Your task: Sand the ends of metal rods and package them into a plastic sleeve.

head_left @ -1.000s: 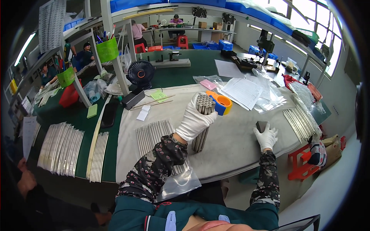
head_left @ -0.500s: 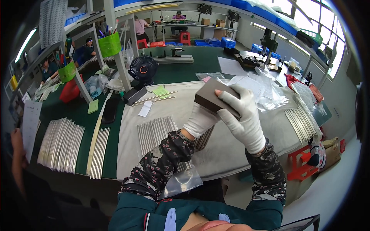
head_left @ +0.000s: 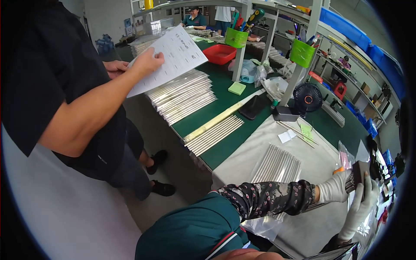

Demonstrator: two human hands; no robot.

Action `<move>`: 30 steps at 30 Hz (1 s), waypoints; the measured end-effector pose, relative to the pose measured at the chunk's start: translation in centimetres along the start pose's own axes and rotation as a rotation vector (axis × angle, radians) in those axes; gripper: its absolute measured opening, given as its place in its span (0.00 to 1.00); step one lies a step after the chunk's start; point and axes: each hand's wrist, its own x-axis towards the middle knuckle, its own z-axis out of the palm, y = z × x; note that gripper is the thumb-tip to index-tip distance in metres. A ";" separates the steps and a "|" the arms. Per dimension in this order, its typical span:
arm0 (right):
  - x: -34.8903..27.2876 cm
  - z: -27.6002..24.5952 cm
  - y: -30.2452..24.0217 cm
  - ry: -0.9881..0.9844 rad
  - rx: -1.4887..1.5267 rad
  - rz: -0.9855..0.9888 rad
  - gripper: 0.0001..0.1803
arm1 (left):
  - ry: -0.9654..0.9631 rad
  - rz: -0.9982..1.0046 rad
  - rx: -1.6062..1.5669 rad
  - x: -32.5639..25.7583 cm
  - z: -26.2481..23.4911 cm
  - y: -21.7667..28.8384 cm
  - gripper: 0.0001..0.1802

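Note:
At the right side of the view, my left hand [head_left: 334,190], in a white glove, is closed round a bundle of thin metal rods [head_left: 349,185], whose ends show beside its fingers. Against those ends is a dark grey-brown rectangular block [head_left: 360,170]. My right hand [head_left: 362,206], also gloved with one bare fingertip, grips the block from its right side. Left of my hands, a clear plastic bag with a row of silver rods [head_left: 277,164] lies on the pale cloth [head_left: 236,162], partly behind my left forearm.
A person in black [head_left: 82,91] stands at the left, holding a paper sheet [head_left: 173,56]. Bagged rods [head_left: 184,93], loose rods [head_left: 214,135], a black phone [head_left: 254,107] and a small fan [head_left: 308,97] lie or stand on the green table. Shelf posts [head_left: 299,60] rise behind.
The view has swung left, bringing the person with the paper fully into sight and shifting my hands to the right edge. Both hands keep their holds on block and rods.

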 end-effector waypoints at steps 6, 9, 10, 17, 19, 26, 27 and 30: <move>0.0 0.2 0.4 -0.039 0.036 -0.111 0.18 | -0.020 -0.191 -0.319 0.3 0.9 -1.1 0.14; 0.5 -0.2 0.7 -0.074 0.089 -0.002 0.17 | 0.152 -0.294 -0.909 0.9 -0.6 1.1 0.12; 0.1 -0.4 0.0 -0.020 -0.010 -0.185 0.17 | 0.155 -0.131 -0.398 0.9 0.5 0.4 0.12; -0.1 -0.3 -1.9 0.019 -0.179 -0.357 0.17 | -0.034 -0.076 -0.095 0.9 0.8 0.0 0.17; 0.2 -0.7 -1.9 0.041 -0.252 -0.416 0.17 | 0.092 -0.022 0.109 0.7 1.7 0.2 0.18; 1.2 0.3 -2.4 0.018 -0.081 -0.280 0.18 | 0.170 0.060 -0.135 0.9 0.4 0.0 0.16; 2.1 0.4 -2.0 -0.041 0.062 -0.074 0.19 | 0.108 -0.234 -0.506 1.2 0.5 0.5 0.17; 0.7 0.5 -2.1 -0.010 0.004 -0.135 0.18 | 0.088 -0.138 -0.184 0.7 -0.2 1.0 0.15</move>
